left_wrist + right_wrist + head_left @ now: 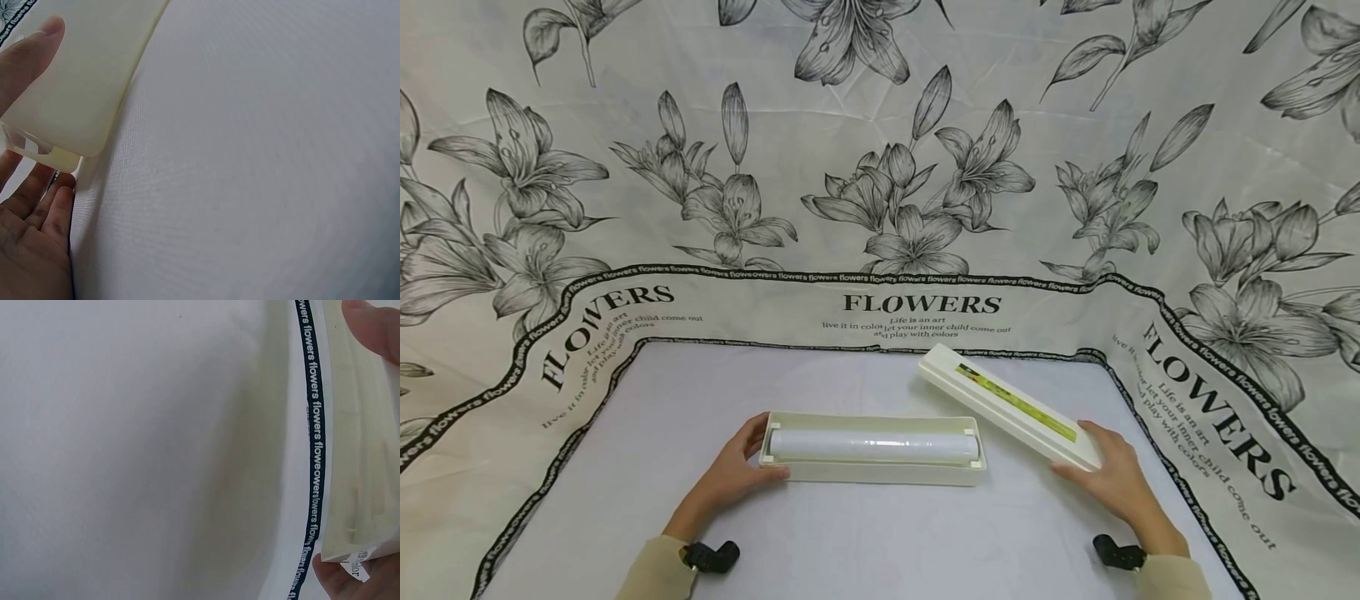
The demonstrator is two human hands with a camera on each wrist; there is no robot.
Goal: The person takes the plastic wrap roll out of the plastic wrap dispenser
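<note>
A long cream cling film box (874, 473) lies on the table in the head view. Inside it is a shiny pale roll of cling film (874, 445). My left hand (735, 468) grips the box's left end; in the left wrist view the thumb (39, 53) presses its front wall and the fingers reach round the end. My right hand (1108, 472) holds the cream lid (1003, 400) by its near right end. The lid, bearing a yellow-green label, slants up and left, apart from the box. Its hollow underside (359, 444) shows in the right wrist view.
A white cloth (865, 542) covers the table, with a black lettered band (625, 367) along its border. Behind hangs flower-printed fabric (910, 167). A dark wrist device (711, 557) sits at each sleeve cuff.
</note>
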